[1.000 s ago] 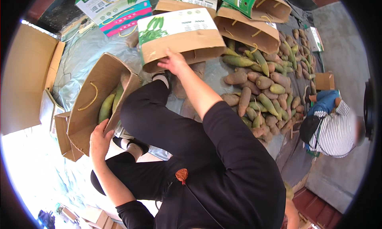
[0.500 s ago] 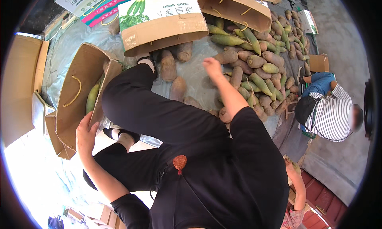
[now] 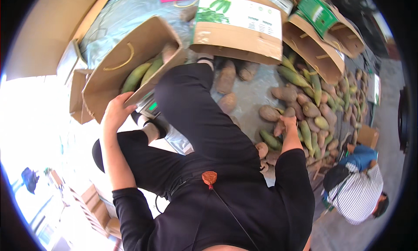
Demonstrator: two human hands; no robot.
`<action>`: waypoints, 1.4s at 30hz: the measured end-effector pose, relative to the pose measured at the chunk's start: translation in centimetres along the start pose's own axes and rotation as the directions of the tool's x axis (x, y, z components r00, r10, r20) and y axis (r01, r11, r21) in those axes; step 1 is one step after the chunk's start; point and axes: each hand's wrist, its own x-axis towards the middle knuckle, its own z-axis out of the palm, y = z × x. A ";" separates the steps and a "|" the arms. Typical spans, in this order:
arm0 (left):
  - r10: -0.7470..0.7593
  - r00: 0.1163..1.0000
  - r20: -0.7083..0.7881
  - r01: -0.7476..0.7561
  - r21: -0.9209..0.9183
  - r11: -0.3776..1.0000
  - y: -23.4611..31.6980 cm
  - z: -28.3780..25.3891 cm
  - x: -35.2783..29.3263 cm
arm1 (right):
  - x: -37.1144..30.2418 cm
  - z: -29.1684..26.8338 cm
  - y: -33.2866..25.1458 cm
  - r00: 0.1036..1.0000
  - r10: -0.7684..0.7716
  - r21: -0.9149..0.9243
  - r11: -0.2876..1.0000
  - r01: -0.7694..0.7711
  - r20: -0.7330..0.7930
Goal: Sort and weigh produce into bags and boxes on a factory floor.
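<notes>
My left hand (image 3: 116, 113) grips the near rim of an open cardboard carton (image 3: 104, 83) with a yellow cord handle. Inside lie green radishes (image 3: 136, 76) and a brownish one (image 3: 168, 52). The carton stands by a scale (image 3: 151, 106) with a lit green display, partly hidden behind it. On the right, my right hand (image 3: 288, 124) reaches into the radish pile, its fingers closed round a brownish, soil-coated radish (image 3: 278, 128). Other radishes (image 3: 268, 113) lie against and around that hand.
A white-and-brown carton (image 3: 238, 37) lies tipped ahead of my knee, with loose radishes (image 3: 225, 77) before it. More open cartons (image 3: 314, 46) stand behind the pile. A person in a striped shirt (image 3: 355, 192) is at the right. Plastic sheeting (image 3: 248, 96) covers the floor.
My right hand has gone from above the sheet into the pile and closed on a radish. My left hand stays at the carton's rim. The whole view has swung toward the left.
</notes>
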 end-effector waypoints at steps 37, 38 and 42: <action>-0.153 0.973 -0.171 0.147 -0.046 0.988 -3.4 -3.0 -5.5 | -12.9 -2.0 -14.8 0.571 -0.810 0.346 0.502 0.793 -0.133; -0.144 0.974 -0.174 0.139 -0.045 0.989 -3.5 -3.0 -5.4 | -13.5 -2.6 -16.7 0.542 -0.824 0.377 0.456 0.806 -0.162; -0.136 0.973 -0.188 0.125 -0.067 0.990 -4.1 -3.0 -5.7 | -24.6 -7.9 -25.9 0.404 -0.894 0.625 0.205 0.753 -0.194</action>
